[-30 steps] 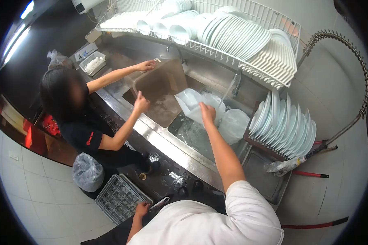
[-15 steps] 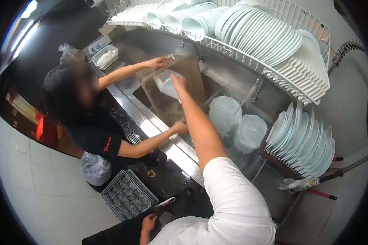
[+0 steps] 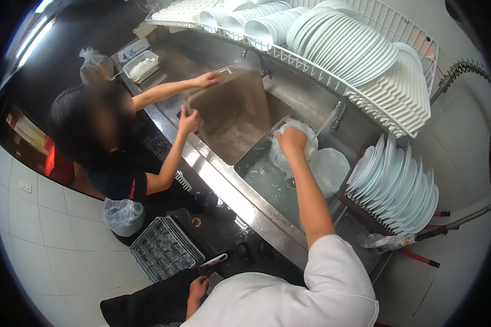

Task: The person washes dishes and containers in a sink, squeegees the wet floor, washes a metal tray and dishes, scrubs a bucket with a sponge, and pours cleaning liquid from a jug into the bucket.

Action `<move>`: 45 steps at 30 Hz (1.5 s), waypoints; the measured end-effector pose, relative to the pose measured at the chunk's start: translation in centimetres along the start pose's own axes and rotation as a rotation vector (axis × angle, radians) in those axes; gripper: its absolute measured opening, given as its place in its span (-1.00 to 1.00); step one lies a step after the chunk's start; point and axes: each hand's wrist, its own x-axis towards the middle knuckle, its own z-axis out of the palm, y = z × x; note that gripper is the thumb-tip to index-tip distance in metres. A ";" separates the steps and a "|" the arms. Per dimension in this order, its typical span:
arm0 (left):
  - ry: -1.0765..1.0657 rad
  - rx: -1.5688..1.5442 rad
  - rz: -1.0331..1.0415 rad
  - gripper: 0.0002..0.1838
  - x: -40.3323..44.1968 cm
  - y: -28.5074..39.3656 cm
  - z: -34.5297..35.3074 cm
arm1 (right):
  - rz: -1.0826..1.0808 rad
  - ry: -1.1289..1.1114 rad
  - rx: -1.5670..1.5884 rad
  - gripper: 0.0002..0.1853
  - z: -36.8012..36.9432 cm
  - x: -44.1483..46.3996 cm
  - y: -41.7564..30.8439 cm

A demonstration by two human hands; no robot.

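Note:
My right hand (image 3: 292,140) reaches into the water-filled sink (image 3: 273,182), its fingers curled over wet white dishes (image 3: 295,158). The water around them is ruffled, and the fingertips are partly hidden. Beside that hand, a second pile of white dishes (image 3: 330,171) sits in the water under a running tap (image 3: 339,117). Low in the view, my left hand (image 3: 198,289) hangs beside black fabric (image 3: 147,300). Its fingers are curled, and what they hold, if anything, cannot be made out.
A person in black (image 3: 112,147) stands at the left, hands around a brown basin (image 3: 251,103). White dishes fill a wire rack (image 3: 343,90) above. Upright plates (image 3: 395,188) stand at the right. Stacked grey crates (image 3: 166,250) lie on the floor.
My right hand has moved from above the brown basin, where it held a white dish, to the dishes in the water. The other person's near hand has risen and moved left.

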 end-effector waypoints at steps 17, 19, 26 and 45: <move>0.352 -0.018 1.027 -0.82 4.9 42.3 -8.2 | 0.132 -0.326 0.115 -0.50 12.5 -15.0 10.5; 0.371 -0.022 1.059 -0.82 5.1 41.7 -7.4 | 0.324 -0.164 0.375 -0.46 12.0 -14.0 10.5; 0.306 0.000 0.868 -0.82 6.1 29.9 -4.7 | 0.458 0.142 0.804 -0.32 15.3 -9.9 11.6; 0.284 0.000 0.278 -0.77 2.5 10.6 -3.8 | 0.277 0.140 1.316 -0.37 8.5 12.5 -7.9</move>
